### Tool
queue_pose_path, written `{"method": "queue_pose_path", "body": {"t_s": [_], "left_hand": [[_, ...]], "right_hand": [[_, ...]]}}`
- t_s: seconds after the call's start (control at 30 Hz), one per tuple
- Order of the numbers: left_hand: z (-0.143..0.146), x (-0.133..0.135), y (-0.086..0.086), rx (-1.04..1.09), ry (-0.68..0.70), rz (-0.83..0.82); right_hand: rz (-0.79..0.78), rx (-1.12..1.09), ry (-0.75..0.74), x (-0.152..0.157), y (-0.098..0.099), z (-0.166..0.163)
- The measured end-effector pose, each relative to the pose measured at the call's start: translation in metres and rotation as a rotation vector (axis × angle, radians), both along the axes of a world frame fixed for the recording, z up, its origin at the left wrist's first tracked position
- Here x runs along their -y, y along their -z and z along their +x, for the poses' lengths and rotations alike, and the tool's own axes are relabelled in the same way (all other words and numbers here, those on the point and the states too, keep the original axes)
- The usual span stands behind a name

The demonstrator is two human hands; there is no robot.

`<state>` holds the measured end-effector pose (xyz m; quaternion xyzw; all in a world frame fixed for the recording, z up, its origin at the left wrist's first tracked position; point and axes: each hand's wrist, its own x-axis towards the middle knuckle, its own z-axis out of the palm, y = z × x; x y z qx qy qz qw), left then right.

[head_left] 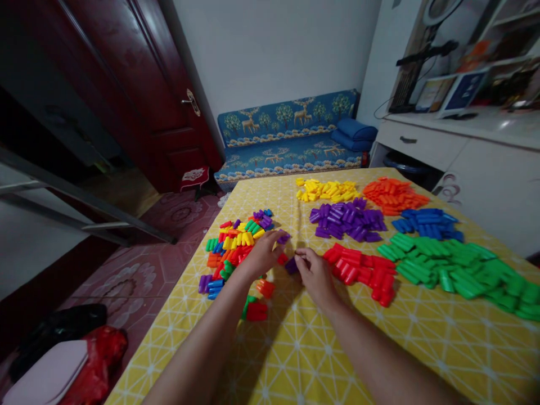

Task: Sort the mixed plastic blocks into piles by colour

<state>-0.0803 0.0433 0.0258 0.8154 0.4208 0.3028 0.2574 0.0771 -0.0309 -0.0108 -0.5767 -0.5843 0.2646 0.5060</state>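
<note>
Two hands (264, 253) (314, 273) among mixed blocks (236, 242), purple piece (291, 265) beneath right fingertips.

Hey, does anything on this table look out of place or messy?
Only the mixed pile by the left hand is jumbled, all colours together. A few red and orange pieces lie stray near the table edge. The single-colour piles look tidy.

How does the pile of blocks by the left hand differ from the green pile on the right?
The mixed pile holds many colours jumbled together; the green pile is a single colour. The mixed pile lies at the table's left edge under the left hand; the green pile spreads wider toward the right edge, untouched. Both are small plastic blocks on the yellow tablecloth.
</note>
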Motion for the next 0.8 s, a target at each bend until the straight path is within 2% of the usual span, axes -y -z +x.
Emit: {"method": "queue_pose_path", "body": {"t_s": [0.1,0.27,0.43,0.57,0.63,0.67,0.8], "left_hand": [[0.012,-0.02,0.001,-0.221,-0.01,0.119],[0.026,-0.037,0.008,-0.439,0.002,0.142],[0.024,-0.037,0.008,-0.435,-0.053,0.176],[0.022,-0.027,0.002,-0.25,-0.092,0.236],[0.022,-0.02,-0.003,-0.064,-0.121,0.139],[0.023,-0.017,-0.005,0.048,-0.138,0.029],[0.025,-0.003,-0.017,0.444,-0.155,-0.578]], "right_hand": [[-0.057,-0.134,-0.02,-0.001,0.002,0.001],[-0.094,-0.329,-0.062,-0.001,0.005,-0.001],[-0.085,-0.397,-0.067,-0.003,0.009,-0.001],[-0.084,-0.455,-0.04,-0.004,0.006,-0.001],[-0.085,-0.484,-0.02,-0.003,0.002,0.001],[-0.085,-0.496,-0.014,-0.003,-0.001,0.001],[-0.055,-0.538,0.001,0.0,-0.011,0.003]]}}
